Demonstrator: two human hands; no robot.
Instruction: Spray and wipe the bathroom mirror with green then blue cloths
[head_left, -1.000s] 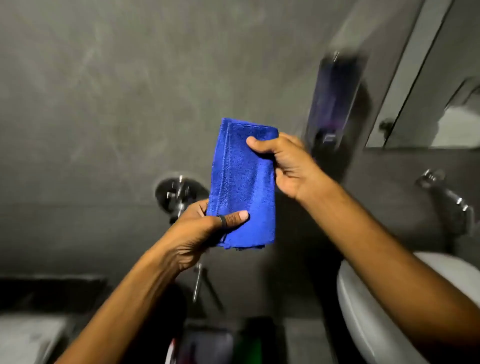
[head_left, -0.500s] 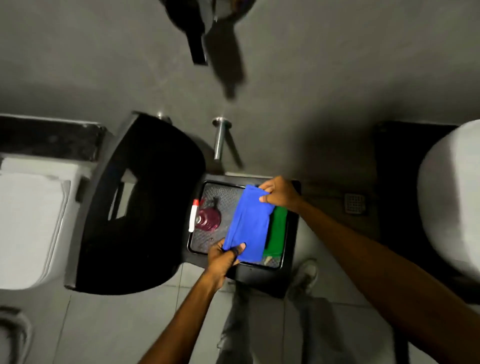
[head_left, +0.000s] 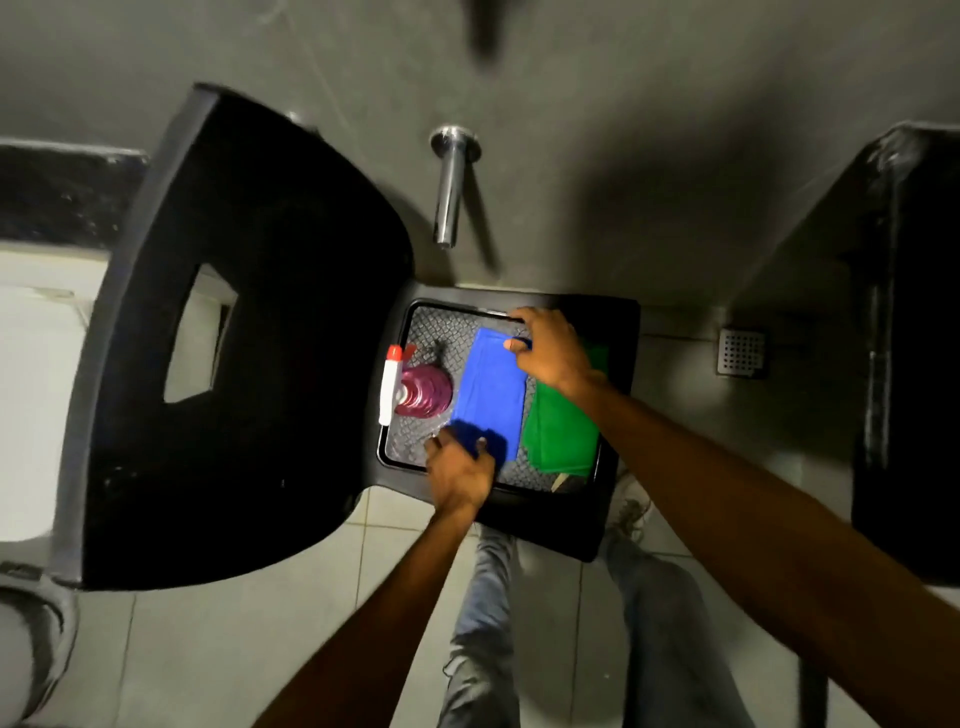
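Both hands, left (head_left: 460, 470) and right (head_left: 550, 348), pinch blue cloth (head_left: 491, 389) ends over tray (head_left: 415, 322); lay flat beside green cloth (head_left: 563, 431).

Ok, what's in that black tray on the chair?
In the tray: a spray bottle, a blue cloth and a green cloth. Anything under the cloths is hidden.

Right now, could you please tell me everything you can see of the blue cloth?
The blue cloth is a folded, soft, towel-like rectangle of vivid blue. It lies lengthwise in the black tray on the chair seat, between the pink spray bottle and the green cloth, whose edge it seems to overlap. The right hand pinches its far end; the left hand grips its near corner, which looks bunched. Whether it is damp cannot be told.
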